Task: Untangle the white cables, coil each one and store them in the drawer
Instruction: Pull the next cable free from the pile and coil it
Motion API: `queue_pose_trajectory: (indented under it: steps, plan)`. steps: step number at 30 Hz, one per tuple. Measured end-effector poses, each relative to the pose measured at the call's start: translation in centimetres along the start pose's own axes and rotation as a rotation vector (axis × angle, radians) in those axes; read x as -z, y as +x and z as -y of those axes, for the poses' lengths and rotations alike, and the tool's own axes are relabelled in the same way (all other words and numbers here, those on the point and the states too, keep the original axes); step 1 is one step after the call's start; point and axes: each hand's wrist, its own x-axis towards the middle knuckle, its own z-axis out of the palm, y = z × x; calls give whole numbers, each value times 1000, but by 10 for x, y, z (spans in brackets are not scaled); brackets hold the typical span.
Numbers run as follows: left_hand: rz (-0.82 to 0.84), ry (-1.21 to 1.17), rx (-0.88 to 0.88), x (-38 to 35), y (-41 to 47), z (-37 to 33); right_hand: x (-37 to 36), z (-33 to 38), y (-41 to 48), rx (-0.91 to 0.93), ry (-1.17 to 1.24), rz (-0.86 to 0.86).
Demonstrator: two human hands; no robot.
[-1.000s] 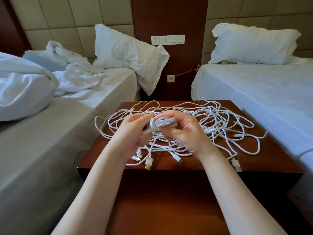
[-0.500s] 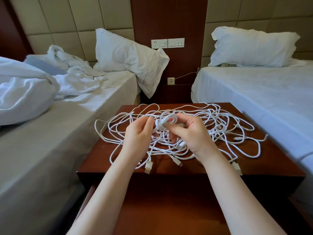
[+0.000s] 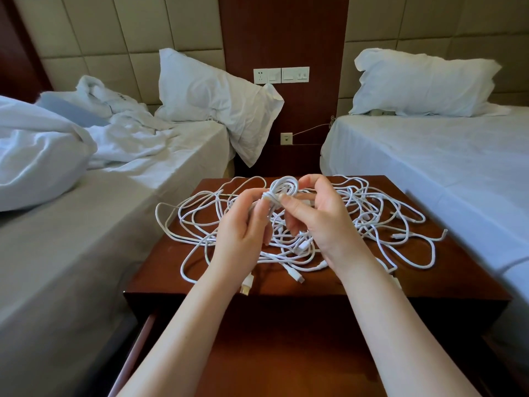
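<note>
Both the left hand and the right hand pinch one small white coil above the counter, fingertips at its wrapped lower waist. The coil stands on edge, its round loop facing the camera. Beneath it, thin, smooth white cables sprawl in a loose tangle across the glossy reddish wood, plug ends pointing outward.

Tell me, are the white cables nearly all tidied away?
Not nearly. One small coil looks wound; the left hand and right hand both pinch it above the nightstand. The rest is a big white tangle spread on top. No coil shows in what looks like the open drawer below.
</note>
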Motion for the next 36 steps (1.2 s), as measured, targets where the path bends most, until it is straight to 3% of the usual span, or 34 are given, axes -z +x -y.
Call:
queue_pose_trajectory:
  steps: [6, 14, 17, 21, 27, 36]
  plan:
    - [-63, 92, 42, 3, 0, 3, -8, -6, -2, 18, -108, 0]
    - [-66, 359, -76, 12, 1, 20, -3, -17, 3, 442, -823, -104]
    - [-23, 442, -119, 14, 2, 24, 0, -16, 5, 460, -957, -70]
    - [22, 478, -117, 17, 3, 24, 3, -16, 2, 406, -958, 28]
    - [39, 522, -180, 15, 4, 23, 0, -14, 1, 348, -957, 45]
    - [347, 527, -85, 20, 7, 16, 17, -5, 2, 186, -614, 108]
